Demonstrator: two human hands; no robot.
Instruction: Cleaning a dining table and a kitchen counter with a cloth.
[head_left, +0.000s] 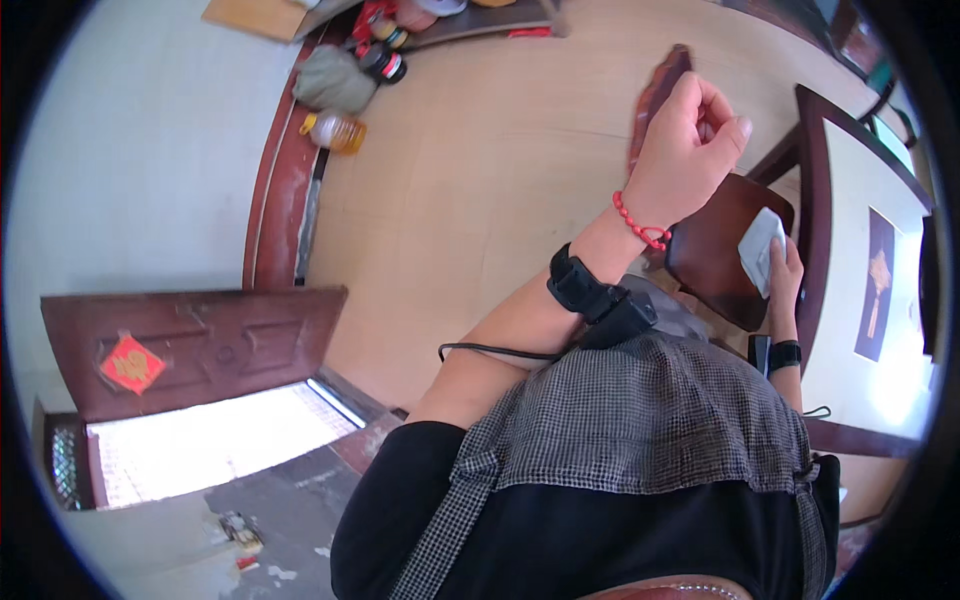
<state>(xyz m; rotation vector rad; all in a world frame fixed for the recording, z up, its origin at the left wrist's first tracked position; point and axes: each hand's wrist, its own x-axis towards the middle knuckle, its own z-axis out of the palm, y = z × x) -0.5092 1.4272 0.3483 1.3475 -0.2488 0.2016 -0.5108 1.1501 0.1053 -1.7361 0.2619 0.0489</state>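
My left hand is raised in front of me, its fingers loosely curled and no object visible in it. A red bead bracelet and a black strapped device are on that arm. Behind the hand is a dark red-brown object with a wavy edge; whether it touches the hand cannot be told. At the right, my right hand grips a pale folded cloth or packet, held over a brown wooden chair seat. A checked apron covers my front.
A dark-framed table with a pale top stands close at the right. Along the left wall are an oil bottle, a grey-green bag and a dark jar. A brown door stands by a bright doorway at the lower left.
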